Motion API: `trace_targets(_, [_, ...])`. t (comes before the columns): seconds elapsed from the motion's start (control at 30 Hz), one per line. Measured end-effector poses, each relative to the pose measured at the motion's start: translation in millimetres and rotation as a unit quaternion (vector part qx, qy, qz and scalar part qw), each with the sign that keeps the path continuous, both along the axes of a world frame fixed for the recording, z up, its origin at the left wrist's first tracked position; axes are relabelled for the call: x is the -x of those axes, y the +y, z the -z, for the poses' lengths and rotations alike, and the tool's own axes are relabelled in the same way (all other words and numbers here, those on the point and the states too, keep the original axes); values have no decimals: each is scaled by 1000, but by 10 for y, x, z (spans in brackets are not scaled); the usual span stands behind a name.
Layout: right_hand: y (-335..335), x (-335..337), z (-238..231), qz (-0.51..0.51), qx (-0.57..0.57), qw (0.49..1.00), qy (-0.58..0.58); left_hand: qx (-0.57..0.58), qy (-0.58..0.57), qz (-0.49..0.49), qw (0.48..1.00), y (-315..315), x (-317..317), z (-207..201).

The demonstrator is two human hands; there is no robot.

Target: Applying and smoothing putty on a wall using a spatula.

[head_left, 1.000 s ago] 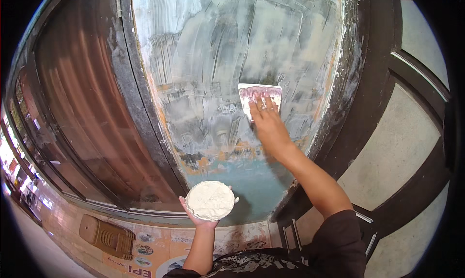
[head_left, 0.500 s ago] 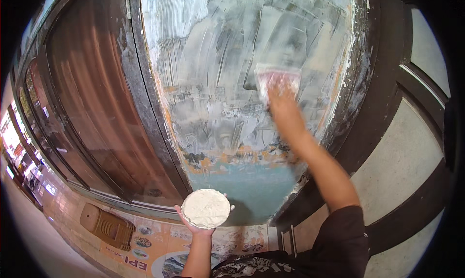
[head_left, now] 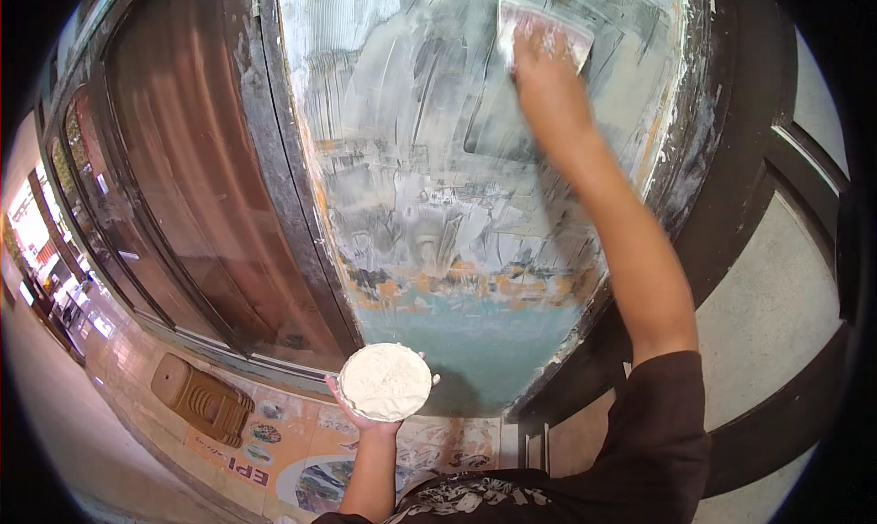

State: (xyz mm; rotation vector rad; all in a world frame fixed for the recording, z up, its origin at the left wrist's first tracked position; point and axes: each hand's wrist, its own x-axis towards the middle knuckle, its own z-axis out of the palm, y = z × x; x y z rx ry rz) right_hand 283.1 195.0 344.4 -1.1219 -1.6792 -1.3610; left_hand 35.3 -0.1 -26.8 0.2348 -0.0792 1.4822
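With my right hand (head_left: 546, 65) I grip a wide, flat putty knife (head_left: 548, 21), pinkish and smeared with white, its blade against the upper part of the wall (head_left: 402, 104). That wall carries streaky grey-white filler, with bare orange-brown patches and a blue-green band lower down. My left hand (head_left: 370, 423) holds up a round container of white putty (head_left: 385, 382) from beneath, fingers curled round its rim. The putty has an uneven, creamy surface. Most of the left palm is hidden under the container.
A brown curtain (head_left: 183, 131) hangs behind the dark-framed glass at left. At right stand dark door frames with pale panels (head_left: 767, 277). On the floor, brown stacked plastic stools (head_left: 203, 401) lie beside a printed orange sheet (head_left: 247, 465).
My right hand has swept the putty knife upward along the wall and slightly right. The container in my left hand has shifted only a little in view.
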Motion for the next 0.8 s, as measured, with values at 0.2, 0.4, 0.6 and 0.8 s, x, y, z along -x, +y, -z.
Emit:
trace_targets(0.2, [-520, 461, 2137, -38, 218, 970, -97, 22, 10, -15, 1000, -51, 40, 77])
trace_targets(0.4, [-716, 332, 610, -116, 123, 986, -9, -7, 11, -38, 999, -79, 85, 81])
trace_targets(0.6, [-84, -205, -547, 4, -16, 1000, 10, -7, -21, -14, 1000, -36, -103, 81])
trace_targets(0.8, [-196, 367, 1780, 15, 95, 985, -141, 28, 21, -31, 999, -45, -42, 123])
